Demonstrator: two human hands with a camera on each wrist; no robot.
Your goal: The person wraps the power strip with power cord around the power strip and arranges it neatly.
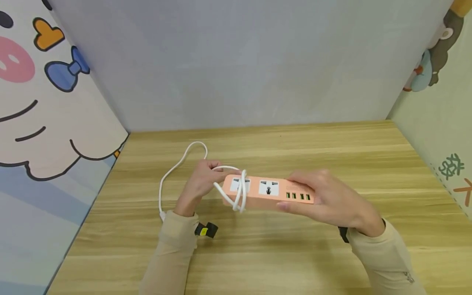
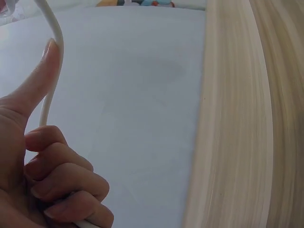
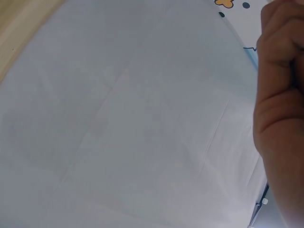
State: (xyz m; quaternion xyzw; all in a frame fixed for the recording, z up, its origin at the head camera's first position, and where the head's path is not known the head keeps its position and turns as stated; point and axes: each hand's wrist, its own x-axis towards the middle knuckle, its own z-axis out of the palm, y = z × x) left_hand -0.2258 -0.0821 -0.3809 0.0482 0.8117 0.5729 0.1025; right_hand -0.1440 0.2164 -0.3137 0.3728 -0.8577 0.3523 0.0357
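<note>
A peach-coloured power strip (image 1: pixel 274 200) with two white sockets and several USB ports is held over the table. My right hand (image 1: pixel 326 196) grips its right end, thumb on the near side and fingers on the far side. White power cord (image 1: pixel 240 196) loops round the strip's left end. Just left of it, my left hand (image 1: pixel 203 178) holds the cord. In the left wrist view, curled fingers (image 2: pixel 71 178) close round the cord (image 2: pixel 57 71) and the thumb lies along it. The right wrist view shows only part of the right hand (image 3: pixel 282 80); the strip is out of sight there.
A loose length of cord (image 1: pixel 162 180) curves over the wooden table (image 1: pixel 258 262) to the left, running behind the left wrist. A pale grey wall panel (image 1: pixel 258 65) stands at the back. Cartoon-printed panels (image 1: pixel 55 123) flank the table on both sides.
</note>
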